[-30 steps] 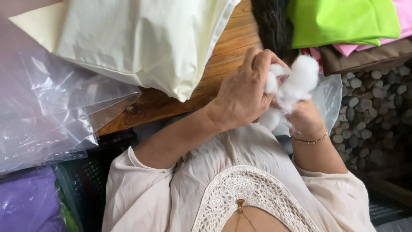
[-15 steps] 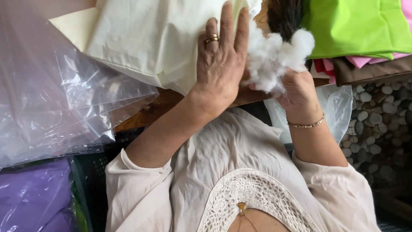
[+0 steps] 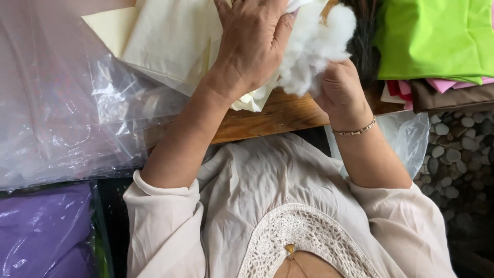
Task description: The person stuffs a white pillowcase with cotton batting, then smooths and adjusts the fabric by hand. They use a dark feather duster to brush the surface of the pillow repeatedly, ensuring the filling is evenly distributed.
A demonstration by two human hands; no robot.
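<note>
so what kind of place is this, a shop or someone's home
Probably a small sewing or craft workspace. Both hands work white stuffing over a wooden table, with folded cloth stacked in several colours and clear plastic bags alongside.

Hands in view: two, a left hand (image 3: 252,46) and a right hand (image 3: 339,87). Clumps of white stuffing (image 3: 311,46): one, between the two hands. Cream fabric pieces (image 3: 164,41): one. Folded green cloths (image 3: 437,36): one, on a stack with one pink layer (image 3: 465,84) and one brown layer (image 3: 447,98) visible beneath it. Clear plastic sheets (image 3: 67,118): a pile, number not countable. Purple bundles (image 3: 43,231): one. Bracelets (image 3: 355,130): one. Tables (image 3: 278,116): one.
</note>
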